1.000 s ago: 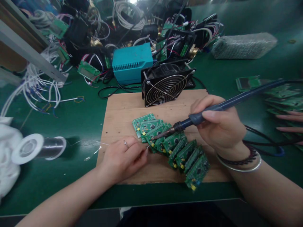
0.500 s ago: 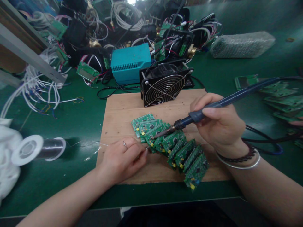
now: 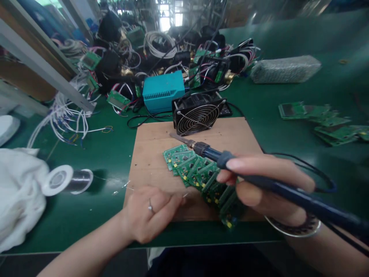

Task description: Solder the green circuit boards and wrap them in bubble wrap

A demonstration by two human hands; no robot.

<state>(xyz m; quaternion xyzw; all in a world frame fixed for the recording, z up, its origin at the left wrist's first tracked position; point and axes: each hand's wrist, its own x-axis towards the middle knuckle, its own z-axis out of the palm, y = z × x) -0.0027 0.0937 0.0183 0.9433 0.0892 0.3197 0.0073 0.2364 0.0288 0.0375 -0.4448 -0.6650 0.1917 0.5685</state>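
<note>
In my right hand (image 3: pixel 268 184) is a soldering iron (image 3: pixel 211 153), its tip pointing left above the board, in front of the fan. My left hand (image 3: pixel 154 211) is closed in a pinch on thin solder wire (image 3: pixel 185 195), whose short end sticks out past the fingertips. Overlapping green circuit boards (image 3: pixel 196 169) with yellow parts lie fanned out in a row on a brown board (image 3: pixel 150 142). The iron and my right hand cover part of that row. The solder spool (image 3: pixel 79 181) lies on its side at the left, a strand running from it toward my left hand.
A black fan (image 3: pixel 198 115) stands at the board's back edge, beside a teal box (image 3: pixel 164 90). Behind them are heaped wired assemblies (image 3: pixel 115 61). White cloth (image 3: pixel 20 196) lies left, more circuit boards (image 3: pixel 331 123) right, and a bubble-wrapped bundle (image 3: pixel 285 69) back right.
The soldering iron has lifted off the circuit boards, its tip swinging up and left toward the fan. My left hand has drawn slightly down, away from the boards, with the solder. The view has shifted.
</note>
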